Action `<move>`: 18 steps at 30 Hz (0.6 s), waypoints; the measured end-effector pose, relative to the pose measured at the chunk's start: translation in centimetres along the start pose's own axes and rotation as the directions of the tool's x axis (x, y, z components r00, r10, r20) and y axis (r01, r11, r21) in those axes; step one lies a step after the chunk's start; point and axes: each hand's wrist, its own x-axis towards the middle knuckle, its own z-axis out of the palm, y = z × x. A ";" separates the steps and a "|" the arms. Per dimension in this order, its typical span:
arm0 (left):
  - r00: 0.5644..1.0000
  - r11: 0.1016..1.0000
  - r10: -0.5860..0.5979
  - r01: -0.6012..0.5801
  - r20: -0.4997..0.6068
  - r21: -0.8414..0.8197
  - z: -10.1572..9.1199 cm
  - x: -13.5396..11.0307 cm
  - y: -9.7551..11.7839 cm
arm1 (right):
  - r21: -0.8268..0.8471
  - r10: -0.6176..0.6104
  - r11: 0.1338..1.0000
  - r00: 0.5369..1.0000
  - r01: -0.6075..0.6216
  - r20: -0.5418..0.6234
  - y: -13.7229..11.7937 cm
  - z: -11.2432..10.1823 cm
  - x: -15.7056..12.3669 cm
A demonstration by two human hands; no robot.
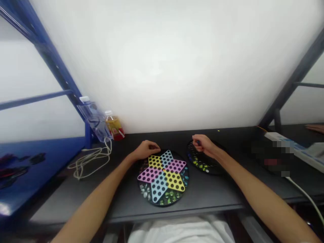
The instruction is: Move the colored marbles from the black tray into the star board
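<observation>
A round black Chinese checkers board lies near the table's front edge, with a star of pink, yellow and light blue points full of holes. Clear, green and blue marbles sit in the pockets between the points. My left hand is at the board's far left rim, thumb and fingertips brought together; what they hold, if anything, is too small to make out. To the right is a round black tray with blue, yellow-green and clear marbles along its left side. Above it my right hand is curled closed around a dark blue marble.
At the back left stand a clear plastic pitcher and a bottle of yellow drink. A white cable lies coiled before them. A white power strip is at the right. Blue metal posts frame the left side.
</observation>
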 end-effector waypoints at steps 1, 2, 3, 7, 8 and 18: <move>1.000 1.000 -0.003 0.003 0.000 -0.002 0.0 0.0 0.0 | 0.002 0.005 1.000 1.000 -0.005 0.007 0.0 0.1 0.0; 1.000 1.000 -0.007 0.007 -0.001 -0.002 0.0 0.0 0.0 | -0.051 -0.005 0.999 1.000 0.004 -0.011 0.0 0.3 -0.1; 1.000 1.000 -0.011 0.011 -0.002 -0.002 0.0 0.0 0.1 | -0.155 -0.035 0.987 0.999 0.028 -0.039 0.0 0.4 -0.2; 1.000 1.000 -0.012 0.012 0.003 0.001 0.0 0.0 0.1 | -0.673 -0.245 0.718 0.969 0.175 -0.009 -0.1 1.0 -0.8; 1.000 1.000 -0.011 0.011 0.003 0.000 0.0 0.0 0.1 | -0.740 -0.239 0.646 0.970 0.188 0.038 -0.1 1.1 -0.9; 1.000 1.000 -0.002 0.002 0.007 0.009 0.0 0.0 0.0 | -0.355 -0.050 0.934 0.999 0.046 -0.003 -0.3 0.5 -0.5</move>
